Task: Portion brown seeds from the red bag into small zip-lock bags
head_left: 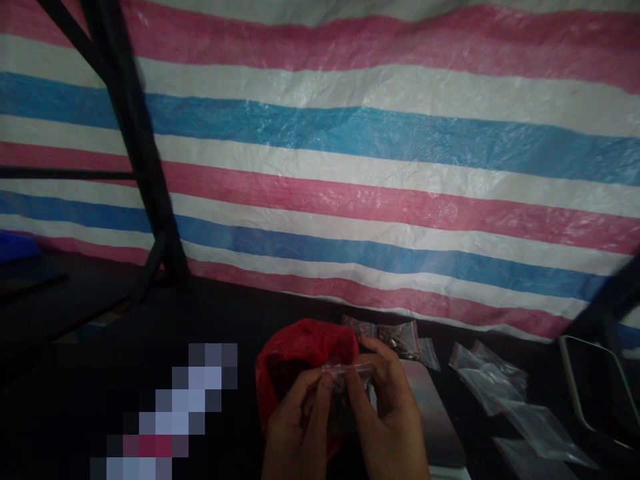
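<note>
- At my far left, one blue object [19, 245], partly cut off by the picture's edge.
- One black upright post [145, 167] with thinner bars joined to it; one striped sheet [375, 180] hangs behind everything.
- One red bag [313, 332], mouth open, dark inside, standing on the black table [235, 307] just behind my hands.
- My left hand [297, 430], thumb and fingers pinched together on the bag's top edge.
- One small clear bag [341, 393] between my two hands, in front of the red bag; its contents are too dim to make out.
- My right hand [393, 413], likewise pinched on that bag's edge, across from my left.
- Two filled packets [400, 337] lying beyond my right hand.
- One flat grey plate [433, 413], partly hidden by my right hand.
- Several flat clear sachets [537, 427], at least four, overlapping, so I can't count them exactly.
- One phone [597, 387], screen dark, at far right.
</note>
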Tool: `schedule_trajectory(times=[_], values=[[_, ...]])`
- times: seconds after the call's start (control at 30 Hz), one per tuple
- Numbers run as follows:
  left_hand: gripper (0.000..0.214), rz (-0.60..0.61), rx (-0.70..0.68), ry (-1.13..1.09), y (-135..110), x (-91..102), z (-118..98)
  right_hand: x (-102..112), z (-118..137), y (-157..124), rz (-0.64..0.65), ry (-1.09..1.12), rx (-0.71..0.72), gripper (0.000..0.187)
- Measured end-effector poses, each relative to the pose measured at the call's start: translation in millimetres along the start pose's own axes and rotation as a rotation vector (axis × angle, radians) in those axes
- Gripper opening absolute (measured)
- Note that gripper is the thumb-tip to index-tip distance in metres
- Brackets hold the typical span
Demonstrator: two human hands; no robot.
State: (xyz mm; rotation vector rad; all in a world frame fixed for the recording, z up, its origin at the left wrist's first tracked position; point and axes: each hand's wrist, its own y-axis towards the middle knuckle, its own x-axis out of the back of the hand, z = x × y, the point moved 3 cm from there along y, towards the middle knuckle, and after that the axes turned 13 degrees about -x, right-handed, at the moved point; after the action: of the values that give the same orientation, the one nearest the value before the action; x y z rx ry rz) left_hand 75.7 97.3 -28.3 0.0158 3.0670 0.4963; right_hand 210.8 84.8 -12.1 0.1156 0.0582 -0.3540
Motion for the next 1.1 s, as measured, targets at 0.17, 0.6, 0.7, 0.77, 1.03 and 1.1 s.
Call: schedule_trajectory(times=[0.17,0.6,0.7,0.77,1.03,1.1], values=[[0.05,-0.005,0.039,0.015,-0.6,3.6,1.3,-3.3,-8.7,-0.5,0.021,0.021,-0.009,0.034],[0.046,-0.09,0.009,0.037,1.2,7.3,2.5,-16.9,-3.9,-5.1,-0.007,0.147,-0.037,0.049],[0.047,-0.085,0.001,0.024,1.5,4.9,-0.1,-14.5,-7.5,-5.3,-0.006,0.145,-0.071,0.049],[0.048,-0.07,0.008,0.014,1.2,3.6,-0.4,-13.2,-10.9,-3.9,0.031,0.12,-0.088,0.048],[0.045,-0.137,0.013,-0.031,-1.3,2.4,-2.3,-14.5,-11.8,-1.4,0.023,0.142,-0.07,0.048],[0.043,-0.156,0.012,-0.029,-2.1,0.0,-4.9,-15.7,-8.2,-2.8,0.014,0.152,-0.069,0.048]])
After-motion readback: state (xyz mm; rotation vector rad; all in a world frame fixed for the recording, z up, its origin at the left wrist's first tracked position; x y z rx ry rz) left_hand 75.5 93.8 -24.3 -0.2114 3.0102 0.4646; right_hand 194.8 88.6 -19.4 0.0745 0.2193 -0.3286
